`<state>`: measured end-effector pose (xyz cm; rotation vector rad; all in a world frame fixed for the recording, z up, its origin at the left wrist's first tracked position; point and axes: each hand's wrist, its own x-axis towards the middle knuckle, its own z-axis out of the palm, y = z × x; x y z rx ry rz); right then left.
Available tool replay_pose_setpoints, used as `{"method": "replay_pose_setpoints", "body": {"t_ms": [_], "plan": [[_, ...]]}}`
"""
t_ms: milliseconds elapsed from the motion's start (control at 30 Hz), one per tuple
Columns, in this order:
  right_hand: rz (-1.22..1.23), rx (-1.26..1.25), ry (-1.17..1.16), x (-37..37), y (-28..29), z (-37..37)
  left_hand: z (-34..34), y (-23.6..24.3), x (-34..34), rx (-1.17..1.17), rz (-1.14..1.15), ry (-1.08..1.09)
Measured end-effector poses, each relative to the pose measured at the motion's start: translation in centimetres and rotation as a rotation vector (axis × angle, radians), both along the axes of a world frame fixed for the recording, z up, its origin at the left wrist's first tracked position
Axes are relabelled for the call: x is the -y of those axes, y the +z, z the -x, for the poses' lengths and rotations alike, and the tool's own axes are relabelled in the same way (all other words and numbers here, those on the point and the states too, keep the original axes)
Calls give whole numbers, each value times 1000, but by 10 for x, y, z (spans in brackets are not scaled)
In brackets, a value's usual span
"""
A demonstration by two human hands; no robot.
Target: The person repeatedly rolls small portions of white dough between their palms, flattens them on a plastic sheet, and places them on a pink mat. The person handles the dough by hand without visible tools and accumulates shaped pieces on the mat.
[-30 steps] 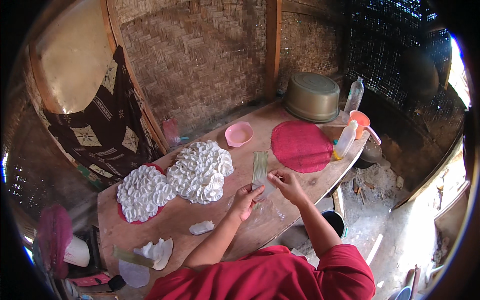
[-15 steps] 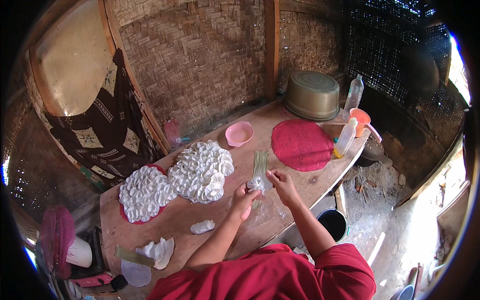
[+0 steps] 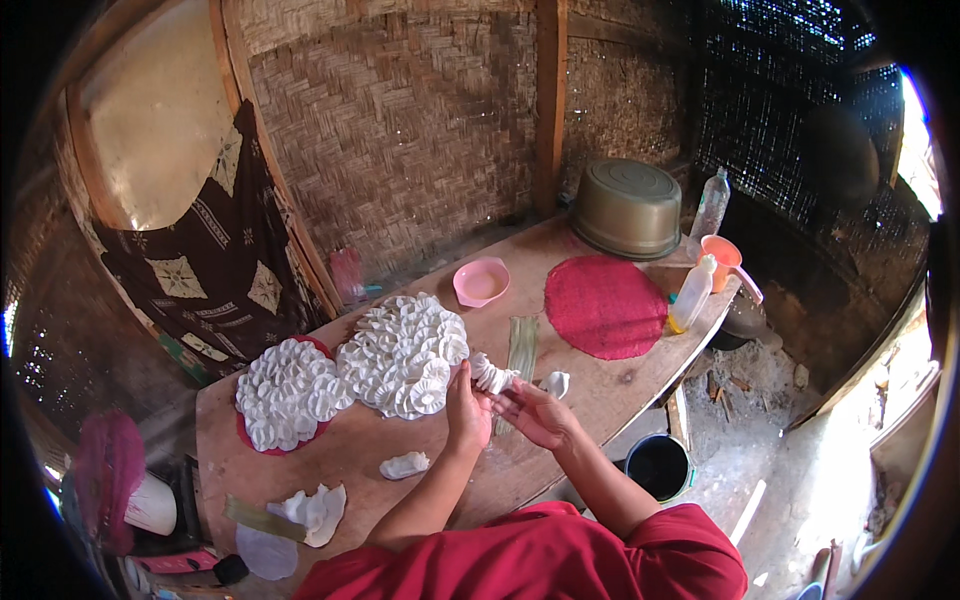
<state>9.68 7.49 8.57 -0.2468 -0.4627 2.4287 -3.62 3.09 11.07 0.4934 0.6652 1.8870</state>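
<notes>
A white pleated dough piece, shaped like a small ruffled flower, is held up over the table between my two hands. My left hand grips its left side with the thumb up. At its right, the fingers of my right hand touch the piece, palm partly turned up. Just beyond lies a ribbed green leaf strip on the wooden table, with a small white dough lump to its right. Many similar pleated pieces sit in two heaps, a nearer-left heap and a larger heap.
A pink bowl, a round red mat and an upturned metal pot occupy the far side. Bottles and an orange dipper stand at the right corner. More dough lies near left. A dark bucket stands below the table's right edge.
My hands have moved slightly left and off the leaf strip, with the pleated piece between them. My right fingers have opened out, and a small dough lump now lies beside the strip.
</notes>
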Motion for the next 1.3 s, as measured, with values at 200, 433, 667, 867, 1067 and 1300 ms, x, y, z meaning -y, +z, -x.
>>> {"method": "replay_pose_setpoints", "body": {"t_ms": [200, 433, 667, 867, 1067, 1300], "plan": [[-450, 372, -345, -5, 43, -5, 12, 7, 8, -264, 99, 45], [-918, 808, -337, -4, 87, -20, 8, 36, 28, -799, 174, 77], [-1115, 1001, -245, 3, 111, -25, 1, 57, 36, -972, 82, 85], [-1559, 914, -513, -8, 99, -25, 3, 47, 30, -1150, 41, 63], [-1101, 999, -442, -91, 32, -55, 20, 11, 26, -896, 182, -21], [-1182, 1661, -887, -210, -37, -151, 66, -22, 54, -952, 354, 32]]}}
